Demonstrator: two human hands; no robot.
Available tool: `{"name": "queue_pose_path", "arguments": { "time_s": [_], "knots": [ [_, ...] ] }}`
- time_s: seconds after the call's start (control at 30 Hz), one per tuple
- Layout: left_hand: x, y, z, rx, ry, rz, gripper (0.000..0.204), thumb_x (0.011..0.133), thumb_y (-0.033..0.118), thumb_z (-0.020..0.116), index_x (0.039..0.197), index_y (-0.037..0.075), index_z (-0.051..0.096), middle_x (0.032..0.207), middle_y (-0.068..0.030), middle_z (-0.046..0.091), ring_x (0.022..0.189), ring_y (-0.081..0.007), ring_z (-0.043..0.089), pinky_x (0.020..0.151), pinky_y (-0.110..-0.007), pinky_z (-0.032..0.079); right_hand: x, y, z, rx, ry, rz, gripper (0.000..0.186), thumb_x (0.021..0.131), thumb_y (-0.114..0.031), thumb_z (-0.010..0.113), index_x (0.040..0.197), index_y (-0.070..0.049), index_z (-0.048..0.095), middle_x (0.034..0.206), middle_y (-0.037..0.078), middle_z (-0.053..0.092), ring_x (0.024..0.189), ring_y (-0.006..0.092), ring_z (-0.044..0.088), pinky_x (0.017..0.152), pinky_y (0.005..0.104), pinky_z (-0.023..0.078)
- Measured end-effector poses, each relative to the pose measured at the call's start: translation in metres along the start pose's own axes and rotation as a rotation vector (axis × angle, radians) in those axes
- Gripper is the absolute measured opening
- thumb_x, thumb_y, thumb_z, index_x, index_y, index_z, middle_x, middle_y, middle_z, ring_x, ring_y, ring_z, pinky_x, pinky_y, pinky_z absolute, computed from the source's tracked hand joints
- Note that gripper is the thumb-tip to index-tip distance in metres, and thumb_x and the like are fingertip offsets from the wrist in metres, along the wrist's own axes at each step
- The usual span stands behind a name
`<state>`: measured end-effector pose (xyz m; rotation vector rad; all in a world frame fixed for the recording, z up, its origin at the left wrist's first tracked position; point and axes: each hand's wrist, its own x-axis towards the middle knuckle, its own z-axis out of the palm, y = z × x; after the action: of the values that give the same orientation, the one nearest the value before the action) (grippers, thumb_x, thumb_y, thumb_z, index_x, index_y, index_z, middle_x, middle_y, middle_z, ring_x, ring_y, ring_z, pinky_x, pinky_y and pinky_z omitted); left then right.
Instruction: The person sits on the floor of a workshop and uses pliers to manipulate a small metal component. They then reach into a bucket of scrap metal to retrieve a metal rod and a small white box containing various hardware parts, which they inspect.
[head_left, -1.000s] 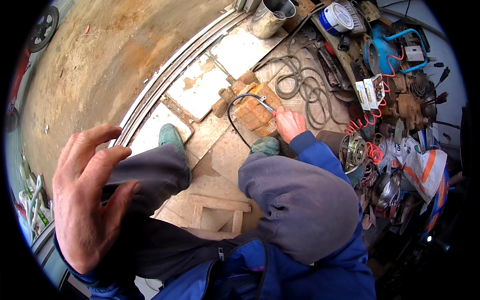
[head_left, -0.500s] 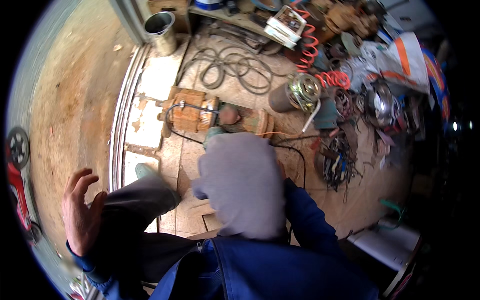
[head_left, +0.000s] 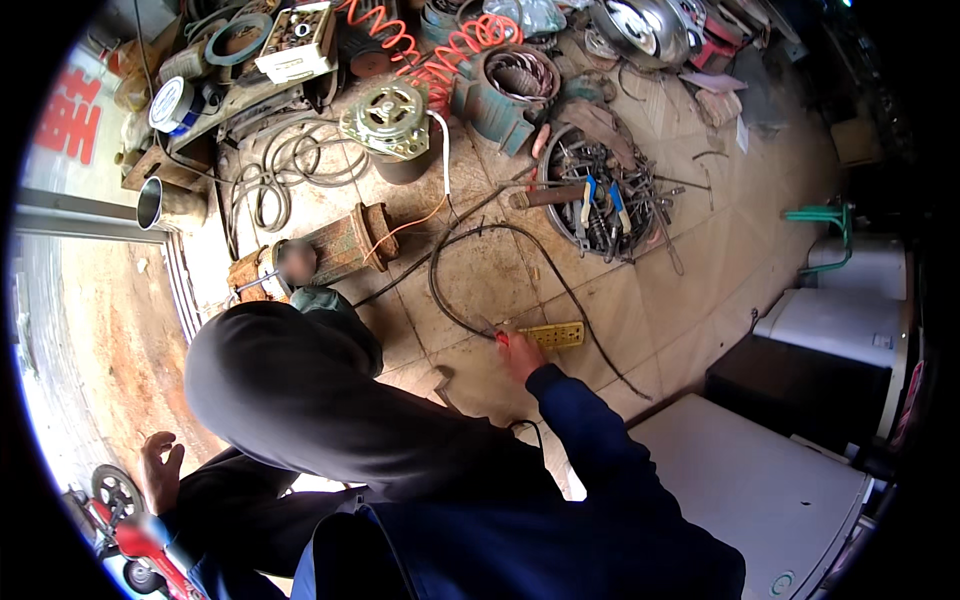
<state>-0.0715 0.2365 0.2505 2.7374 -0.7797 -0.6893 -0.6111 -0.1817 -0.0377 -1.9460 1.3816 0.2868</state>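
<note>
My right hand (head_left: 522, 358) reaches low over the tiled floor, its fingers closed on a small red object (head_left: 501, 338) that I cannot make out fully. Just right of those fingertips lies a yellow power strip (head_left: 560, 336). A black cable (head_left: 433, 285) loops across the floor and runs up to this hand. My left hand (head_left: 160, 470) is held out at the left, fingers curved and apart, with nothing in it. Ahead of my bent dark-clothed knee lies a rusty cylindrical motor-like machine (head_left: 345, 243), partly hidden by the leg; an orange wire (head_left: 410, 222) leads from it.
A round basin of tools (head_left: 600, 215) stands ahead to the right. Farther off are a green motor housing (head_left: 510, 95), a wire-wound motor part (head_left: 392, 120), a red coiled hose (head_left: 440, 70) and a metal pot (head_left: 170, 203). A white appliance (head_left: 745, 490) flanks me at the right.
My view has swung to the right, showing the right hand with the red object beside the power strip; my knee hid that hand before. My left hand stays raised and open.
</note>
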Motion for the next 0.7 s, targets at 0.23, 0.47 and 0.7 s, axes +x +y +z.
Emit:
{"name": "queue_pose_path", "arguments": {
  "time_s": [0.23, 0.47, 0.7],
  "knots": [
    [-0.004, 0.041, -0.018, -0.012, 0.169, -0.088, 0.032, 0.094, 0.016, 0.070, 0.122, 0.003, 0.063, 0.125, -0.0104, 0.064, 0.116, -0.0235, 0.059, 0.101, -0.040, 0.045, 0.022, -0.011, -0.010, 0.153, 0.226, -0.119, 0.025, 0.095, -0.025, 0.065, 0.095, 0.000, 0.067, 0.086, 0.027, 0.068, 0.088, 0.0481, 0.066, 0.076, 0.0559, 0.052],
    [0.020, 0.069, -0.001, 0.037, 0.127, 0.026, 0.030, 0.092, 0.015, 0.073, 0.118, 0.003, 0.063, 0.127, -0.0115, 0.062, 0.115, -0.0252, 0.060, 0.099, -0.039, 0.046, 0.019, -0.002, -0.009, 0.041, -0.031, -0.187, 0.028, 0.090, -0.027, 0.066, 0.078, -0.001, 0.069, 0.085, 0.023, 0.069, 0.089, 0.0446, 0.067, 0.078, 0.0549, 0.053],
    [0.031, 0.040, 0.011, -0.020, 0.225, 0.211, 0.025, 0.085, 0.006, 0.074, 0.108, -0.002, 0.067, 0.113, -0.0169, 0.070, 0.107, -0.0307, 0.066, 0.097, -0.040, 0.050, 0.009, -0.012, -0.055, 0.047, 0.005, -0.036, 0.024, 0.092, -0.025, 0.066, 0.092, -0.002, 0.070, 0.096, 0.028, 0.069, 0.092, 0.0460, 0.066, 0.079, 0.0549, 0.054]
  ]
}}
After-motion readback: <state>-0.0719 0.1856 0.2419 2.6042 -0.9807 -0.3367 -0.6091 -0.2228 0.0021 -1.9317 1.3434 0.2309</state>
